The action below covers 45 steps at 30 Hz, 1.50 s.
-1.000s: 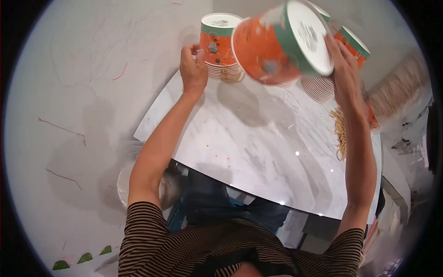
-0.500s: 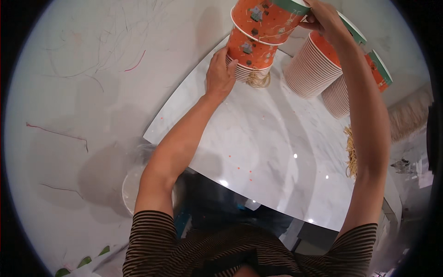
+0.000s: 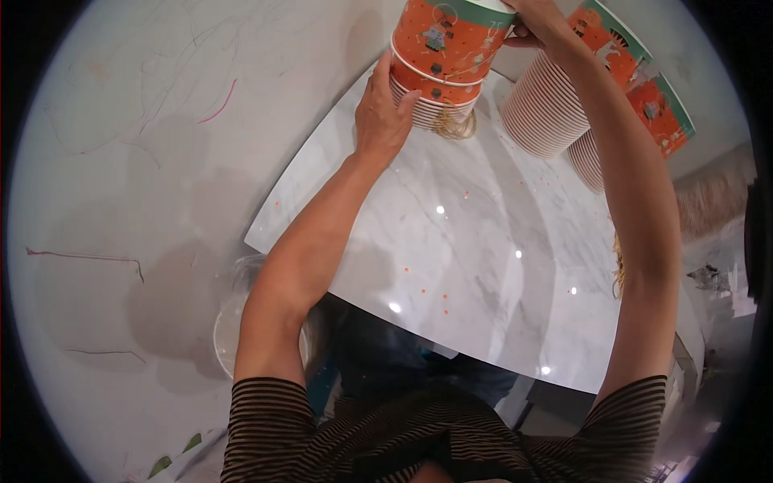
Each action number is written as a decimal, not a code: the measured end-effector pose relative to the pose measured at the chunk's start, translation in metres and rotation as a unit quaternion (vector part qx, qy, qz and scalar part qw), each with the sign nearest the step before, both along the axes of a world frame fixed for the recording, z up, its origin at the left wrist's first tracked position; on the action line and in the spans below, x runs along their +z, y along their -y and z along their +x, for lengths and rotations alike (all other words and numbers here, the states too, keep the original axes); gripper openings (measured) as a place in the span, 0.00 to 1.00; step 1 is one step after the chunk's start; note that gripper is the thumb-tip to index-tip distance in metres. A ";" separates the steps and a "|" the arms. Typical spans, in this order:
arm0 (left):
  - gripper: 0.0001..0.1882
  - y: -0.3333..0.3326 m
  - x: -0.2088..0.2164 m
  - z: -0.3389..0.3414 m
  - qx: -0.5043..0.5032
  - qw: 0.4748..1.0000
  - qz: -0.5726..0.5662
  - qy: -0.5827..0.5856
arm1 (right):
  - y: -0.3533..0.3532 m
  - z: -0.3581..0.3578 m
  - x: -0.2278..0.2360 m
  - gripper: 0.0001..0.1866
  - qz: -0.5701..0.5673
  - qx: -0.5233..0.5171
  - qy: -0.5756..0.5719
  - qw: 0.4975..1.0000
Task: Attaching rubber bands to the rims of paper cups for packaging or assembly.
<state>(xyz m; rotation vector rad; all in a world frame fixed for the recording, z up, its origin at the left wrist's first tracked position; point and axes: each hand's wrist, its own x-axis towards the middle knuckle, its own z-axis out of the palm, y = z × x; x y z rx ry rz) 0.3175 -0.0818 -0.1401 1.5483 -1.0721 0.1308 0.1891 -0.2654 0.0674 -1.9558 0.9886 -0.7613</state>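
Note:
A tall stack of orange paper buckets (image 3: 439,40) with a green band stands at the far edge of the marble table (image 3: 475,241). Its white rolled rims (image 3: 423,111) are packed together low down. My left hand (image 3: 385,119) wraps round the left side near those rims, thumb toward me. At the top, by the green band, my right hand (image 3: 541,24) grips the upper bucket's edge with bent fingers, partly cut off by the picture's border. Several tan rubber bands (image 3: 456,122) hang in loops against the stack's near side.
Two more bucket stacks, one middle (image 3: 543,113) and one further right (image 3: 589,159), stand beyond my right forearm. A pile of rubber bands (image 3: 618,270) shows partly behind that arm. Small orange specks dot the table. A clear plastic bin (image 3: 228,338) sits below my left elbow.
The upper bucket has slid down over the lower one, so a narrower orange strip shows between their rims. My right hand has come down and left with it; my left hand stays round the stack.

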 end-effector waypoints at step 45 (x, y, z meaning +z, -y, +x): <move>0.26 0.004 -0.004 0.005 -0.003 0.997 0.041 -0.062 | -0.006 -0.040 -0.125 0.29 0.051 0.075 0.050 0.995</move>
